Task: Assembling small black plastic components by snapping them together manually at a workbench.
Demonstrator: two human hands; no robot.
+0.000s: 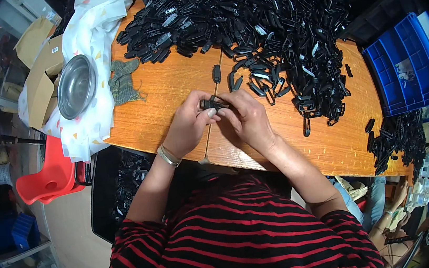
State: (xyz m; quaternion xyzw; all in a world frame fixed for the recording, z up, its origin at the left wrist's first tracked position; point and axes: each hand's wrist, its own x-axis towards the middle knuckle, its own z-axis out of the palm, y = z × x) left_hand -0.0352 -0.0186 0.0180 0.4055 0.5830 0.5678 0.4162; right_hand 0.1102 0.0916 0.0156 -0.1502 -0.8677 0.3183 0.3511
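Note:
Over the near part of the wooden table, my left hand [186, 127] and my right hand [250, 118] meet around a small black plastic piece [211, 104]. Thumbs and fingertips of both hands pinch it, so part of it is hidden. It looks like a narrow casing or clip; its exact kind is too small to tell. Just beyond the hands lies a single black piece [216, 74]. A large heap of similar black pieces [243, 17] covers the far side, and some loose loop-shaped ones [267, 83] lie on its near edge.
At the left, a metal bowl [77, 86] rests on a patterned white sheet [87, 29] beside a grey knitted glove [125, 82]. A blue crate [403, 70] stands at right, near a smaller black pile [400, 139]. A red chair [52, 173] is at left; another person's arm [381, 229] shows lower right.

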